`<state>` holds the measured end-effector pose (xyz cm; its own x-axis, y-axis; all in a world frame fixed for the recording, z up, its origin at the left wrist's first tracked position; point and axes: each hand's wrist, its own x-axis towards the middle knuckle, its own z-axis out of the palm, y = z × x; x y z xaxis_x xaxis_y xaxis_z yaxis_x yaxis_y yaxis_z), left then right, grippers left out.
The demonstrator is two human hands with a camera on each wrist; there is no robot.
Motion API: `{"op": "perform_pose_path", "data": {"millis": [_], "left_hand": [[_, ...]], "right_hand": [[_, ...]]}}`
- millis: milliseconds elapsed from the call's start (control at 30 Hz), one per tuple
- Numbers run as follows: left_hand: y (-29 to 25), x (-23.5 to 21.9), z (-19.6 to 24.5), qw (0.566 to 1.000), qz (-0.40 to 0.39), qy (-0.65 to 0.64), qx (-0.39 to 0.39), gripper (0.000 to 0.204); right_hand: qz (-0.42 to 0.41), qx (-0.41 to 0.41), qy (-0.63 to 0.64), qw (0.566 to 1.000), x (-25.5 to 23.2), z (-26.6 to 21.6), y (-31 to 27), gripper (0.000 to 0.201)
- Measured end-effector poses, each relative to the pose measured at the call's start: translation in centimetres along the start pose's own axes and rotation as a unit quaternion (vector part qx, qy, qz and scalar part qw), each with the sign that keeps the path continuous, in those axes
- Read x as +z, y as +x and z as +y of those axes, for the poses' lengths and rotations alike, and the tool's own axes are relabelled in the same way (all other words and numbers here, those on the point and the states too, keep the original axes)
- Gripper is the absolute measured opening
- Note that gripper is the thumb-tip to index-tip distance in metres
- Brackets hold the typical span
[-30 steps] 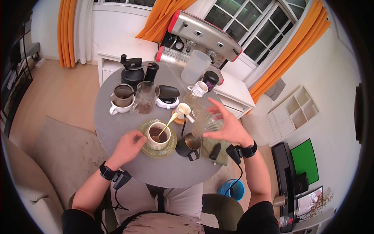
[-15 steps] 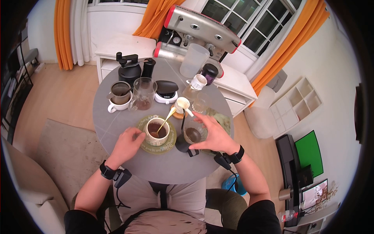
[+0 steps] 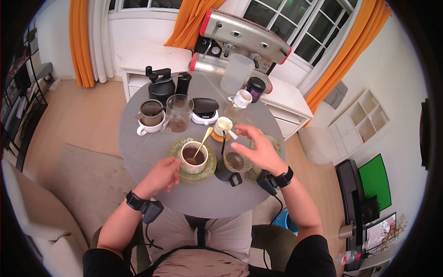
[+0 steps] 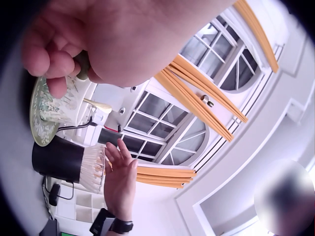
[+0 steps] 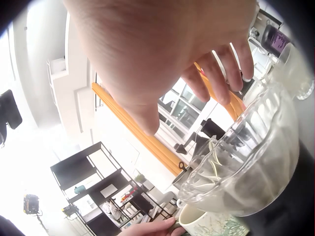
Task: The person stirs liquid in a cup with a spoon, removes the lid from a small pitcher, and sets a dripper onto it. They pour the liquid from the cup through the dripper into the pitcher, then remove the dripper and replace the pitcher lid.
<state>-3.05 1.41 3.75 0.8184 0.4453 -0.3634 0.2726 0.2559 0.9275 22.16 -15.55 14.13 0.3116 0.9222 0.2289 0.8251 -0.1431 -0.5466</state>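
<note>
My left hand (image 3: 161, 176) pinches the handle of a patterned white cup (image 3: 194, 167) of dark liquid, which stands on a green saucer (image 3: 176, 147). A gold spoon (image 3: 202, 141) leans in the cup. To the right, a fluted glass bowl (image 5: 246, 189) sits on top of a black gooseneck pitcher (image 3: 225, 174). My right hand (image 3: 262, 151) is just over the bowl's rim with fingers spread and nothing in its grasp. In the left wrist view, the bowl (image 4: 92, 169) stays upright on the pitcher, apart from the right hand's fingers.
Beyond the saucer, a small white handled cup (image 3: 224, 124) rests on a wooden coaster. Farther back stand a glass carafe (image 3: 179, 115), a white scale (image 3: 204, 116), a black hand grinder (image 3: 161, 87) and a white-capped bottle (image 3: 241, 99). A green cloth (image 3: 275, 145) lies at the right.
My right hand carried the fluted glass bowl left onto the black pitcher and then let go, lifting slightly away. My left hand, beside the cup before, now pinches its handle.
</note>
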Motion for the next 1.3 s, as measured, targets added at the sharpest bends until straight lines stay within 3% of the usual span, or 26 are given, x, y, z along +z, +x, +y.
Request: {"op": "perform_pose_path", "data": {"millis": [200,500,633,733,800,1000,1067,1200,1300], "left_hand": [[0.1,0.5,-0.8,0.994,-0.015,-0.106,0.005,0.028],[0.4,1.1,-1.1,0.986,0.025,-0.151,0.062,0.031],[-0.6,1.0,2.2,0.983,0.007,-0.16,0.087,0.029],[-1.1,1.6,5.4,0.982,-0.034,-0.151,0.109,0.03],[-1.3,2.2,7.1,0.979,-0.037,-0.154,0.124,0.031],[-1.9,3.0,8.4,0.98,-0.029,-0.153,0.124,0.031],[-2.0,3.0,8.0,0.982,-0.023,-0.149,0.113,0.031],[-2.6,2.8,6.8,0.98,-0.009,-0.159,0.121,0.031],[-2.9,2.3,5.6,0.98,0.013,-0.158,0.121,0.032]], "right_hand": [[0.026,0.015,0.035,0.999,1.0,0.0,-0.2,0.05],[0.06,0.041,0.108,0.992,0.4,1.9,-0.8,0.032],[0.1,0.044,0.15,0.983,0.0,1.7,-0.2,0.035],[0.108,0.078,0.18,0.975,-0.8,1.5,0.5,0.036],[0.159,0.126,0.205,0.958,-1.2,1.8,0.4,0.038],[0.183,0.213,0.143,0.949,1.0,2.1,-6.1,0.034],[0.158,0.32,0.263,0.896,2.6,2.0,-8.5,0.03],[0.093,0.352,0.398,0.842,5.8,1.0,-10.8,0.026],[0.018,0.33,0.518,0.789,6.9,0.3,-10.9,0.024]]}}
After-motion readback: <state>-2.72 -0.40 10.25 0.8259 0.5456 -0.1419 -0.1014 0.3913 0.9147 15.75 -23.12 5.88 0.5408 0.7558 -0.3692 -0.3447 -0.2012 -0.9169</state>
